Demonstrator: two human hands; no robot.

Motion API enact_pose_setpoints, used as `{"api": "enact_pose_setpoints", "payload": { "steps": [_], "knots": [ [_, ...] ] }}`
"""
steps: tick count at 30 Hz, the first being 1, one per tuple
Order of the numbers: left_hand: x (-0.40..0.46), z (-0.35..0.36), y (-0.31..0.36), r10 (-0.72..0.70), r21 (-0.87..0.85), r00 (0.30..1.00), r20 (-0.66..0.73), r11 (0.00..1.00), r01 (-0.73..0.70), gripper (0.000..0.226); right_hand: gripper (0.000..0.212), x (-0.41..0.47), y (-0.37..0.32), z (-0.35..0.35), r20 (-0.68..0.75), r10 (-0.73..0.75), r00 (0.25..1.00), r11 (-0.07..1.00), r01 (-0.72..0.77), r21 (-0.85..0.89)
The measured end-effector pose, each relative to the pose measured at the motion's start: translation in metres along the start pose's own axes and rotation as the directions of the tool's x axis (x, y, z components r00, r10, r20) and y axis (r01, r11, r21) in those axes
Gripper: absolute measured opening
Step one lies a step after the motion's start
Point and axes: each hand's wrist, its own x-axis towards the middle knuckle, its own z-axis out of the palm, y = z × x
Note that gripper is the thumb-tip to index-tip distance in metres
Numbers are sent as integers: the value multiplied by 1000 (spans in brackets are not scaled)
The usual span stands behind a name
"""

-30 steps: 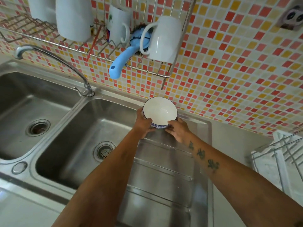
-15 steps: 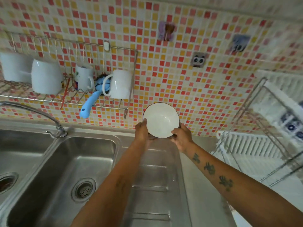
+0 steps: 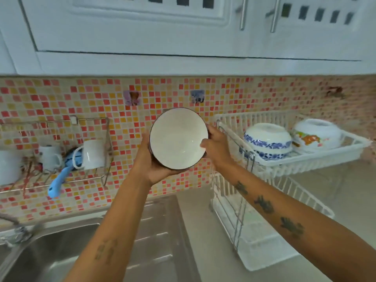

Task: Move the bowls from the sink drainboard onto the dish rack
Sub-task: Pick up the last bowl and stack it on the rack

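At the left of the frame, mugs (image 3: 92, 154) sit on a wall shelf (image 3: 61, 180) above the sink (image 3: 50, 253). At centre, the left hand (image 3: 151, 163) and right hand (image 3: 215, 147) both grasp a white bowl (image 3: 178, 139) in mid-air, tilted toward the camera. At right, the dish rack (image 3: 305, 161) holds two upturned bowls (image 3: 268, 141).

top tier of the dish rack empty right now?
No, two upturned bowls already sit on the dish rack's top tier: a blue-patterned bowl and a flower-patterned bowl beside it.
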Motion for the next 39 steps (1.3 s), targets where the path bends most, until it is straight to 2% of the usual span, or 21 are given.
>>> {"api": "enact_pose_setpoints", "payload": {
  "steps": [2,7,9,12,13,15,18,21,22,25,29,32,34,36,39],
  "knots": [
    [-5,23,-9,25,15,997,70,1000,-26,76,65,-3,-17,-22,5,-73,997,997,73,-9],
    [1,78,-32,49,107,993,106,992,-61,72,64,3,-49,-80,63,-139,988,987,143,-75],
    [12,98,-41,62,127,995,83,989,-72,77,52,5,-57,-105,93,-123,988,989,130,-72],
    [30,125,-57,112,210,993,28,971,-116,70,23,11,-70,-142,119,-50,992,999,51,1],
    [34,136,-62,134,247,991,8,960,-132,67,24,14,-73,-154,116,-30,993,1000,29,5],
    [42,153,-72,187,309,982,-35,936,-167,62,40,20,-78,-178,121,1,993,1000,1,-15],
    [59,172,-86,274,409,959,-70,885,-223,59,62,30,-78,-210,144,42,989,993,-25,-116],
    [75,188,-97,367,539,930,-18,787,-300,51,69,40,-78,-231,132,75,988,986,-54,-155],
    [83,190,-98,408,592,913,0,736,-328,57,71,42,-79,-234,120,96,988,984,-75,-165],
    [103,201,-108,555,704,832,-29,602,-377,99,75,46,-77,-248,103,164,981,970,-141,-198],
    [124,203,-126,709,839,704,40,359,-409,96,73,49,-71,-257,110,223,969,957,-196,-216],
    [134,199,-135,733,918,673,99,194,-347,101,71,49,-67,-257,142,261,955,945,-223,-241],
    [141,195,-139,740,943,666,94,149,-299,101,72,48,-63,-256,156,250,956,939,-200,-279],
    [147,194,-139,743,953,664,90,129,-273,100,85,55,-52,-258,168,232,958,939,-176,-295],
    [157,190,-138,731,967,677,80,109,-232,104,77,62,-35,-262,165,233,958,945,-184,-270]
  ]
}}
